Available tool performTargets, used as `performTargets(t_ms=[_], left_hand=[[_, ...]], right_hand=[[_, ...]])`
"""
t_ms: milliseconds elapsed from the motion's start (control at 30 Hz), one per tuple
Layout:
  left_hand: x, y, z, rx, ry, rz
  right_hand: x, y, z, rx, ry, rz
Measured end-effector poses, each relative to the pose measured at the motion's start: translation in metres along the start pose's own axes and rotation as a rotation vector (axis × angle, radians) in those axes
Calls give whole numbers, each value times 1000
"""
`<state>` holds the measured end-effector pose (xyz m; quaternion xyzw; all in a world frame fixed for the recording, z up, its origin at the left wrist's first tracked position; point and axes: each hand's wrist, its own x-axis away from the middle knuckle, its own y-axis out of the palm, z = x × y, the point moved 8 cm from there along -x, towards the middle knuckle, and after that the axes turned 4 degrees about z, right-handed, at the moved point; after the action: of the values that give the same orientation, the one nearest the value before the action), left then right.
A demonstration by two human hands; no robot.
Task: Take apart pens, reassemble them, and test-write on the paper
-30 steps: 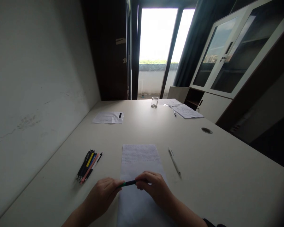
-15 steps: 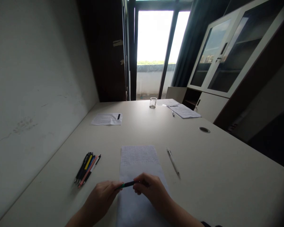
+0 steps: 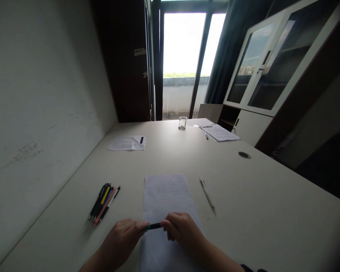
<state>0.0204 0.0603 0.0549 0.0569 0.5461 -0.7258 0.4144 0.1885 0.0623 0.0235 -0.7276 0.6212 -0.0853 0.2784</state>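
Observation:
A dark pen (image 3: 155, 226) with a green part is held level between my two hands, above a sheet of paper (image 3: 166, 204) whose top part bears writing. My left hand (image 3: 124, 238) pinches the green end, and my right hand (image 3: 181, 228) grips the dark end with its fingers curled. To the right of the sheet lies a white pen (image 3: 206, 194). On the left, a bunch of pens (image 3: 103, 204) in black, yellow, blue and pink rests on the table.
The white table (image 3: 243, 200) meets a wall on the left. Farther back are a paper (image 3: 127, 143), a glass (image 3: 182, 123), stacked papers (image 3: 221, 133) with a pen (image 3: 206, 135) beside them, and a round cable hole (image 3: 244, 155).
Both hands and the pen between them have lowered slightly. My right hand has shifted a little to the right, and the pen now lies flatter.

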Motion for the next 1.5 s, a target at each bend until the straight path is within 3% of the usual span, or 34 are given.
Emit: performTargets(t_ms=[267,600,800,1033,1233,1500], left_hand=[[0,1,-1,22,-7,-6],[11,10,-21,110,-117,-31],[11,10,-18,95,-98,-49],[8,11,-13,43,-57,-64],[4,3,-14,71,-81,-2],[8,7,-18,64,-111,-41]], right_hand=[[-1,-2,-1,50,-16,34],[-2,-8,-5,-27,-26,106],[-2,-7,1,-43,24,78],[0,-1,1,88,-41,7],[-2,-8,-4,26,-73,84],[-1,-8,-4,104,-89,104]])
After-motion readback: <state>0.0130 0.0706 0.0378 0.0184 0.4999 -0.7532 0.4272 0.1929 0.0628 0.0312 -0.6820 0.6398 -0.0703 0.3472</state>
